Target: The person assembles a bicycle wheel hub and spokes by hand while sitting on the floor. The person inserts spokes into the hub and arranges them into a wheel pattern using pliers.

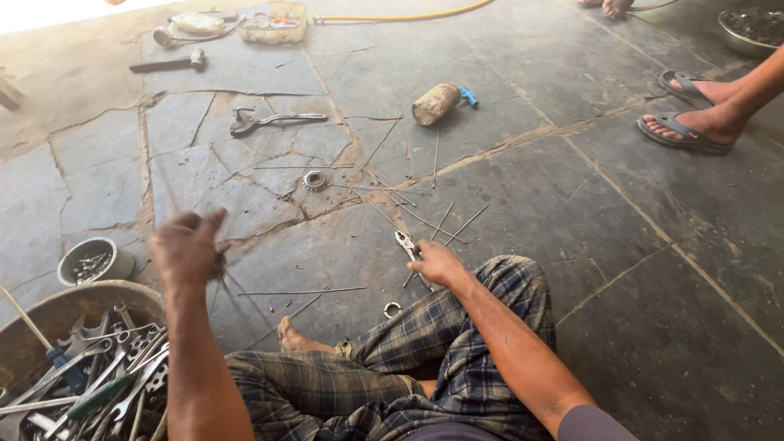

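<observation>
Currently | left hand (186, 249): grip closed on thin spokes (233, 298), blurred | right hand (437, 263): grip holding pliers (406, 243) | risk: spoke ends may jab bare foot (292, 336).

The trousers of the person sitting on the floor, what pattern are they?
The trousers are checked, dark blue and grey plaid, seen best in the head view.

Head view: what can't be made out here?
- Left hand: motion-blurred, so its grip and the thin rods below it are unclear.
- Pliers: handles hidden by the right hand.
- Tool basin: cut off by the left and bottom edges.
- Small tin: contents too small to tell.
- Other person's sandalled feet: body beyond the right edge.
</observation>
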